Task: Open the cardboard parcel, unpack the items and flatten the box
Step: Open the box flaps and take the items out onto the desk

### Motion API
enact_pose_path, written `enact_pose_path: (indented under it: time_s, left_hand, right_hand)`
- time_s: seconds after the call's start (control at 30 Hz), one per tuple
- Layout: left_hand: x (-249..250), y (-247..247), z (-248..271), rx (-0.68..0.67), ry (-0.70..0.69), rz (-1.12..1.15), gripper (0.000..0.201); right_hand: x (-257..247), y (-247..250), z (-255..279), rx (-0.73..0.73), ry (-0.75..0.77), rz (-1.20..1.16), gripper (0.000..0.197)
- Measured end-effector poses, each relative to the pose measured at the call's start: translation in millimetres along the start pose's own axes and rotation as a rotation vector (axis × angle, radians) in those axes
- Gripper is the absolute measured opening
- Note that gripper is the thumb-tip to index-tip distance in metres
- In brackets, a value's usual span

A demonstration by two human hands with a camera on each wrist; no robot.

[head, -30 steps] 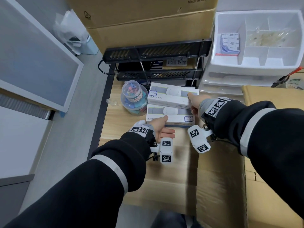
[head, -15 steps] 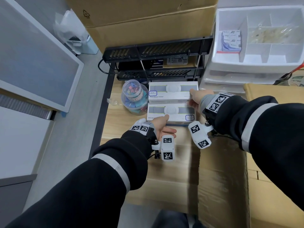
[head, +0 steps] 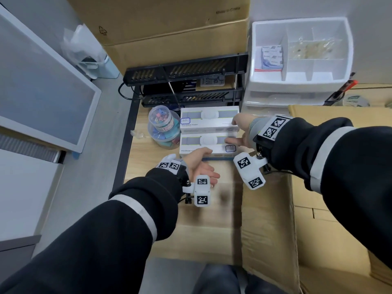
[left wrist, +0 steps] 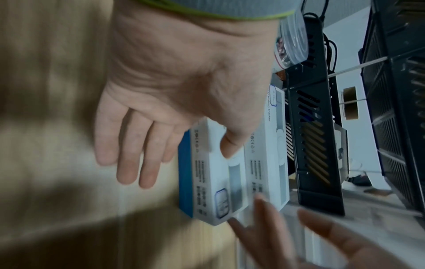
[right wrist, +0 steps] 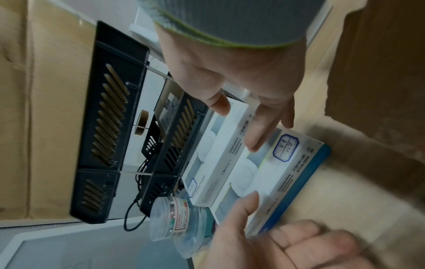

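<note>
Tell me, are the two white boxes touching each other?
Touching. In the head view the far white box and the near white box lie side by side with no wood showing between them; the right wrist view shows the same shared edge.

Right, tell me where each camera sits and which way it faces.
Head: worn high, looks down at two white boxes on the desk; both sleeves, both hands.
Left wrist: looks along the left hand at the boxes; right fingertips below.
Right wrist: looks along the right hand at them; left thumb.
All share the boxes and the clear jar.
</note>
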State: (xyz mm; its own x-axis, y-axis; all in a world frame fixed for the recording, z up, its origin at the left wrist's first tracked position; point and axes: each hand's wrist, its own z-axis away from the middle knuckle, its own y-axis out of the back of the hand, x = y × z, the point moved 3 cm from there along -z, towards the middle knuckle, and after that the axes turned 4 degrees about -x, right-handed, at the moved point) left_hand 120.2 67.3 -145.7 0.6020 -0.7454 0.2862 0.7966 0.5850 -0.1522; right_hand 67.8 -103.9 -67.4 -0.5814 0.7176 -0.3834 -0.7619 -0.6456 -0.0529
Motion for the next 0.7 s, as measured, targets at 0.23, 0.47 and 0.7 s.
enact_pose_path:
  time_s: [0.23, 0.47, 0.7]
  left_hand:
    - [1.2, -38.8, 32.5, 0.018, -0.081, -0.098, 0.071]
    - [13.2, -56.7, 41.3, 0.160, -0.188, -0.007, 0.078]
    - [31.8, -69.4, 42.4, 0.290, -0.254, 0.111, 0.046]
  right_hand:
    - [-3.8, 29.4, 29.8, -0.066, 0.100, 0.193, 0.033]
    - [-4.3, 60.7, 86.0, -0.127, 0.258, 0.179, 0.017]
    - [4.4, 121.5, 95.0, -0.077, 0.262, 0.128, 0.015]
